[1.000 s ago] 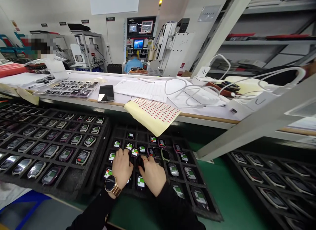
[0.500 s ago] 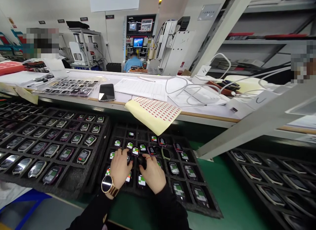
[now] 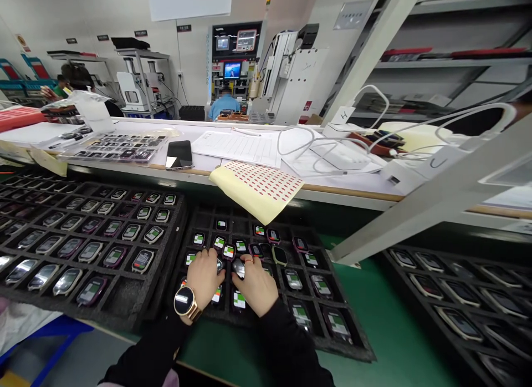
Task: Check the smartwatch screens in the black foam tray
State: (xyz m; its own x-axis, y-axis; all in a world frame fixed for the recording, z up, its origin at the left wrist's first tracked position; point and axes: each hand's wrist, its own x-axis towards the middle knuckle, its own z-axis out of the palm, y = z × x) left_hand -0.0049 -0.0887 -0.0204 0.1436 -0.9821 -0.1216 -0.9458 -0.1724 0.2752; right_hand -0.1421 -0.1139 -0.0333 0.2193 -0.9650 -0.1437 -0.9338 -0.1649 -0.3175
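My left hand (image 3: 203, 281) is over the middle of a black foam tray (image 3: 361, 348), its thumb and fingers closed on a dark smartwatch body (image 3: 220, 265) that is mostly hidden. Beside it, my right hand (image 3: 258, 286) grips another smartwatch body (image 3: 238, 268), with a shiny face, by its edge. Strapless smartwatches with lit green-and-white screens lie in the compartments around both hands. Just ahead of my fingers, a smartwatch with a lit screen (image 3: 228, 251) sits between the two hands. A green-framed smartwatch (image 3: 280, 256) with a dark screen rests to the right.
More foam trays of smartwatches stand left (image 3: 120, 315) and right (image 3: 415, 290). A yellow sticker sheet (image 3: 260, 190) hangs over the shelf edge above the tray. A phone (image 3: 179, 155), papers and white cables (image 3: 316, 140) lie on the shelf. A slanted white post (image 3: 399, 220) rises at right.
The smartwatch in my right hand has tilted, and its face now catches the light. Both hands stay in nearly the same place over the tray.
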